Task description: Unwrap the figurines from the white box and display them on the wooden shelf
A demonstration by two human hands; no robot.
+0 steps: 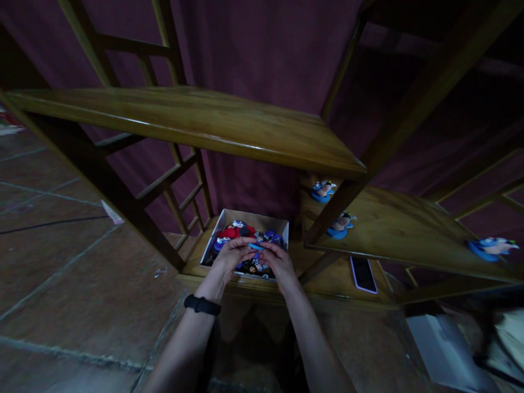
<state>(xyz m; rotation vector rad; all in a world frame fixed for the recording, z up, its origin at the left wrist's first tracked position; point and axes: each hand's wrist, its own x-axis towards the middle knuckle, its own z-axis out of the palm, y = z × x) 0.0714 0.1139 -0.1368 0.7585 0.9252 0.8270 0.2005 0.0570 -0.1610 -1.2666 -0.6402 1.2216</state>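
Both of my hands meet over a white open box on the lowest wooden shelf. My left hand and my right hand pinch a small figurine with a blue base between them; most of the figurine is hidden by fingers. Beneath them the box holds several small figurines, some with red parts and some with purple ones. A black band circles my left wrist.
Figurines on blue bases stand on the right shelf: one at the back, one behind the post, one at far right. A phone lies on the low shelf. A wide shelf overhangs the box.
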